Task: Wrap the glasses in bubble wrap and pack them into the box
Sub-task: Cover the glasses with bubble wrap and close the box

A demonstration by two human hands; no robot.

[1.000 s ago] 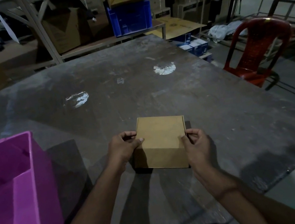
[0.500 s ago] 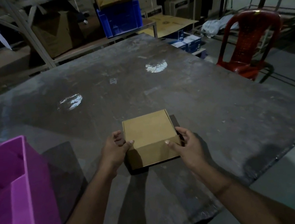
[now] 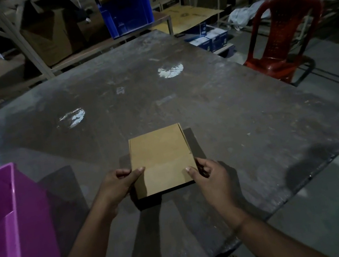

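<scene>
A small closed brown cardboard box [image 3: 159,152] stands on the dark table [image 3: 241,120] near its front edge. My left hand [image 3: 118,185] grips the box's left side, thumb on the front face and fingers curled round the edge. On the opposite side my right hand [image 3: 211,175] grips it the same way, thumb on the front face. No glasses or bubble wrap are in view.
A pink plastic bin [image 3: 12,224] stands at the table's left front corner. A red plastic chair [image 3: 283,37] is off the table's right side. Shelving with cardboard boxes and a blue crate [image 3: 127,14] lies behind the table.
Both hands have turned the box slightly clockwise so it faces me squarely, and slid down toward its near edge. The camera view shifted a little.
</scene>
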